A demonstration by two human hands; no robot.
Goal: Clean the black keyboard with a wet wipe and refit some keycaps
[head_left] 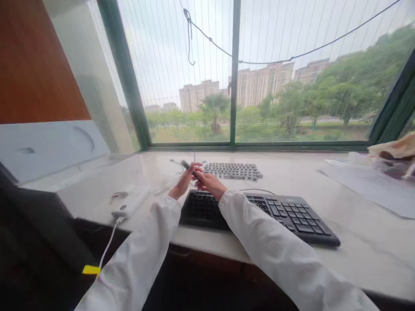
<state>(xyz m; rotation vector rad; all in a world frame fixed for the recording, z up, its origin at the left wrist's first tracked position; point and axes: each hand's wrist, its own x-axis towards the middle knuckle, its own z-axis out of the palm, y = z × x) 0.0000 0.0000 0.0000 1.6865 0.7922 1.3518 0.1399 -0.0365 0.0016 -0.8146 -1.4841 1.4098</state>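
Observation:
My left hand [185, 181] and my right hand [210, 183] meet above the back left part of a black keyboard [304, 216]. Both are closed around a slim dark bar-shaped object [185, 164], tilted with its upper end towards the left. Its kind is too small to make out, and fingers cover its lower part. White sleeves hide my wrists, and the right sleeve crosses the keyboard. Just behind the hands lie rows of small grey keys [231, 170]; I cannot tell whether they are loose keycaps or a compact keyboard.
A white power strip [125, 210] with a plugged-in white cable [108, 246] lies on the left of the white tabletop [356, 237]. Thin cords [177, 162] lie behind my left hand. On the right are white papers [372, 181] and a crumpled bag [395, 155]. A green-framed window [232, 86] borders the back.

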